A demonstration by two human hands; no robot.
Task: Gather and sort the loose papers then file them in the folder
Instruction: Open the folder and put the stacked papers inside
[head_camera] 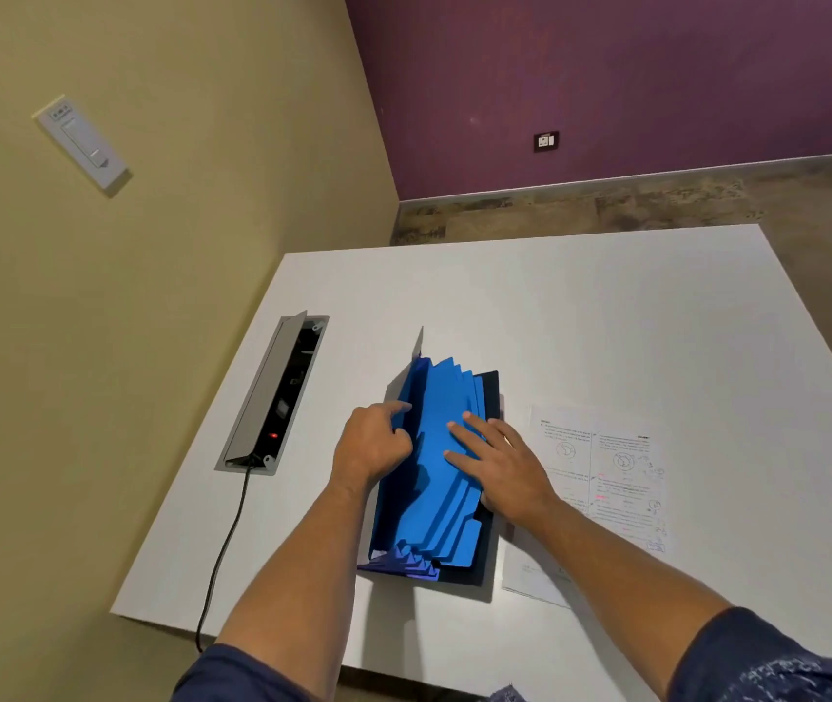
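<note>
Blue accordion folder [434, 478]: lying fanned open on white bench [606, 316]. Left hand [370, 448] gripping its leftmost divider; right hand [500, 466] pressing flat, fingers straight. Printed papers [621, 478] lying just right.

Two bare forearms, left hand [370, 445] and right hand [502, 466] ungloved, no rings or watch visible, short dark navy sleeves at both upper arms, right sleeve [778, 661] flecked with a pale speckled print, left sleeve [231, 673] plain
</note>
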